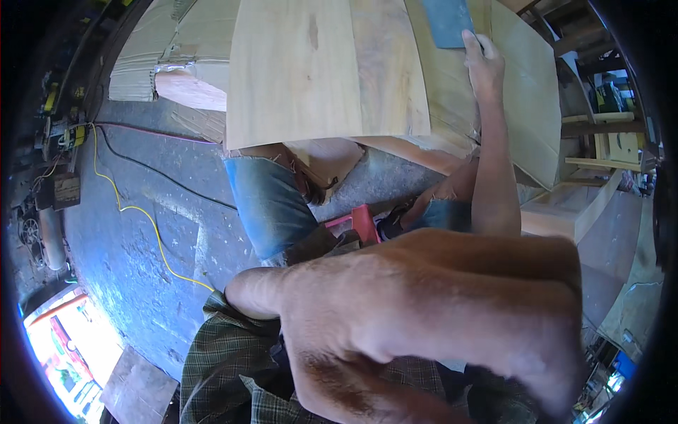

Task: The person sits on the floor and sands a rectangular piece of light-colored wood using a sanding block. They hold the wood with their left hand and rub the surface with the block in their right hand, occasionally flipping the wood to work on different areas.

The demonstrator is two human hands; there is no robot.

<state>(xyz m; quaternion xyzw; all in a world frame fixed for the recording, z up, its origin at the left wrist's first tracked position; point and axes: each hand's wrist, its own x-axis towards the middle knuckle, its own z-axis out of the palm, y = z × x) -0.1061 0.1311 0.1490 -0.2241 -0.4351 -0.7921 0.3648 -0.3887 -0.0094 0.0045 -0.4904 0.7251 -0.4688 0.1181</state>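
Note:
A flat blue-grey rectangular sheet (pixel 446 22) is gripped at its lower right corner by my right hand (pixel 486 67), thumb on its face. That hand is at the far right, over brown cardboard, beside a pale wooden panel (pixel 304 71) with a visible joint between its boards. My left hand (pixel 424 304) is raised very near the camera and fills much of the lower right. Its fingers are bent and pressed together, with the tips blurred toward the lower right. Whatever lies inside that hand is hidden.
Cardboard (pixel 522 92) lies under and beside the panel. My knees in torn jeans (pixel 265 201) are below its near edge, with a red plastic object (pixel 364 222) between them. A yellow cord (pixel 157 233) and a black cable cross the concrete floor (pixel 148 169). Wooden frames (pixel 579 208) stand at right.

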